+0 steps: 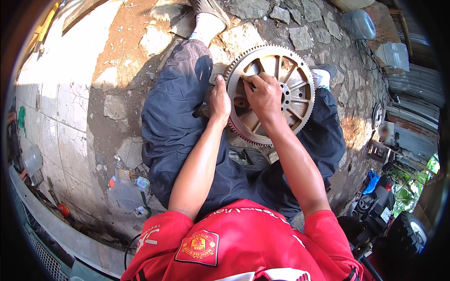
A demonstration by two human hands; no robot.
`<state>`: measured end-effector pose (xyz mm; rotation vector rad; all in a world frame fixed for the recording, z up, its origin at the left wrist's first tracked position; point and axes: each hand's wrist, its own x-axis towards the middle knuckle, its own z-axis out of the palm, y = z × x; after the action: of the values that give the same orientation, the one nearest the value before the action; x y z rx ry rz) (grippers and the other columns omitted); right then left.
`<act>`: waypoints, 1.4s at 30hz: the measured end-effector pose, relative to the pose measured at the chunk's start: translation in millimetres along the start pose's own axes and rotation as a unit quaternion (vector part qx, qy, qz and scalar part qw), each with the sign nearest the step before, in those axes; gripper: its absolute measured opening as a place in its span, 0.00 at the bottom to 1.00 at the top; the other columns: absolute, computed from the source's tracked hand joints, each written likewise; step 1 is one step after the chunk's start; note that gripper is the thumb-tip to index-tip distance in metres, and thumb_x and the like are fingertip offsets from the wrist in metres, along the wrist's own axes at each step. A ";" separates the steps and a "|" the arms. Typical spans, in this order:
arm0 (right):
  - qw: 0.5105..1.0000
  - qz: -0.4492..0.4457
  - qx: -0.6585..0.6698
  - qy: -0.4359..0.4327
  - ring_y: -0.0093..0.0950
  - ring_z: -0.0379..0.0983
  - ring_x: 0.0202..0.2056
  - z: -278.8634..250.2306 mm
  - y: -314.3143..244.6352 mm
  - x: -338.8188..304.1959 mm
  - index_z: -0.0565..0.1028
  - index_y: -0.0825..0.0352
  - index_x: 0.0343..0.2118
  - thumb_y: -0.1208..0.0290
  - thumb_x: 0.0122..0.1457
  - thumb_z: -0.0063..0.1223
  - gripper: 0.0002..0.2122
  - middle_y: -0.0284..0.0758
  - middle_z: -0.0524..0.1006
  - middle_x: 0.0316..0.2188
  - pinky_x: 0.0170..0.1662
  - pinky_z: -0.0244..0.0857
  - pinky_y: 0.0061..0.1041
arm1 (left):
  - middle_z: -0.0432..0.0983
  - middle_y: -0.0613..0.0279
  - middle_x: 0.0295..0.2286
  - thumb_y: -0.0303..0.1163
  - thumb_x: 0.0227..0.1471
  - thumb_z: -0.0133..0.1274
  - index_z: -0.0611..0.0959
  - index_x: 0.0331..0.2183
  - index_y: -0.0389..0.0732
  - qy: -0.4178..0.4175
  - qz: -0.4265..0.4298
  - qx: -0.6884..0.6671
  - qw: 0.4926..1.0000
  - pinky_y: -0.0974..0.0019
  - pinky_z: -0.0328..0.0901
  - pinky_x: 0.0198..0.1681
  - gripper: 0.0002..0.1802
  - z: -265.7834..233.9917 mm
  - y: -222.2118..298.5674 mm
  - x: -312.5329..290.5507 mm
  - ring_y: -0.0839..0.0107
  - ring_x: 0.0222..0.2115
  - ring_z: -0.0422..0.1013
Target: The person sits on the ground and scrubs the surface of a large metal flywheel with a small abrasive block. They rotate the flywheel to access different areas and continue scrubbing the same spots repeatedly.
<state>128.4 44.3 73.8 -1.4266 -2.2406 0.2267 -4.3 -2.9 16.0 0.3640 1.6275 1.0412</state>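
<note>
A large metal flywheel (pixel 295 77) with a toothed rim, ribs and a drilled hub stands tilted between my legs. At its left rim, my left hand (pixel 219 100) holds the edge with the thumb up; its other fingers are mostly hidden. My right hand (pixel 264 97) is over the wheel's face, left of the hub. Its fingers are pinched together against the recess inside the rim, near the upper left ribs. Something small may be in that pinch, but I cannot make it out.
Uneven stone paving (pixel 302 37) surrounds my feet. Clear plastic jugs (pixel 359 24) lie at the upper right, near corrugated metal sheets (pixel 417 89). Plastic litter (pixel 126 187) lies left of my leg. A black wheel (pixel 408 234) stands at the lower right.
</note>
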 end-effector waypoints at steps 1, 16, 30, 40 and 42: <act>1.000 0.000 0.001 0.002 0.40 0.79 0.30 0.6 -0.5 0.5 0.88 0.58 0.35 0.70 0.53 0.71 0.06 0.37 0.81 0.27 0.36 0.74 0.39 | 0.72 0.40 0.62 0.67 0.71 0.29 0.74 0.64 0.32 0.016 0.002 0.006 1.000 0.58 0.58 0.67 0.48 0.1 6.0 -5.1 0.50 0.65 0.66; 0.999 0.013 -0.043 -0.030 0.39 0.78 0.30 -19.0 4.1 -6.8 0.88 0.59 0.35 0.72 0.54 0.71 0.05 0.35 0.81 0.26 0.38 0.72 0.37 | 0.64 0.42 0.66 0.65 0.71 0.34 0.69 0.67 0.30 -0.012 -0.022 -0.038 0.999 0.58 0.54 0.70 0.47 -3.1 11.7 -6.3 0.53 0.69 0.60; 0.999 -0.039 -0.007 -0.006 0.37 0.77 0.29 -10.6 -4.1 3.6 0.88 0.58 0.33 0.72 0.52 0.71 0.05 0.33 0.81 0.26 0.39 0.69 0.36 | 0.65 0.44 0.66 0.63 0.72 0.37 0.68 0.67 0.29 -0.015 -0.023 -0.115 0.993 0.59 0.54 0.70 0.46 1.4 -1.4 2.9 0.57 0.67 0.61; 0.998 0.032 -0.033 0.031 0.39 0.80 0.30 13.7 -20.2 -2.6 0.88 0.57 0.34 0.67 0.52 0.72 0.07 0.36 0.81 0.26 0.36 0.74 0.38 | 0.54 0.46 0.72 0.62 0.71 0.43 0.60 0.70 0.27 -0.038 -0.044 -0.163 0.985 0.59 0.48 0.73 0.49 1.8 14.8 -6.4 0.60 0.72 0.52; 0.999 0.051 0.000 0.005 0.39 0.81 0.30 5.2 -14.0 -6.5 0.89 0.58 0.34 0.67 0.52 0.72 0.07 0.37 0.81 0.26 0.36 0.74 0.39 | 0.51 0.46 0.72 0.62 0.71 0.43 0.58 0.71 0.27 -0.030 -0.048 -0.155 0.986 0.60 0.46 0.74 0.49 -0.3 13.8 -7.0 0.60 0.73 0.49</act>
<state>116.8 32.8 72.6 -1.5401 -2.1622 0.2530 -6.1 -0.2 31.1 0.1071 1.3882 1.1770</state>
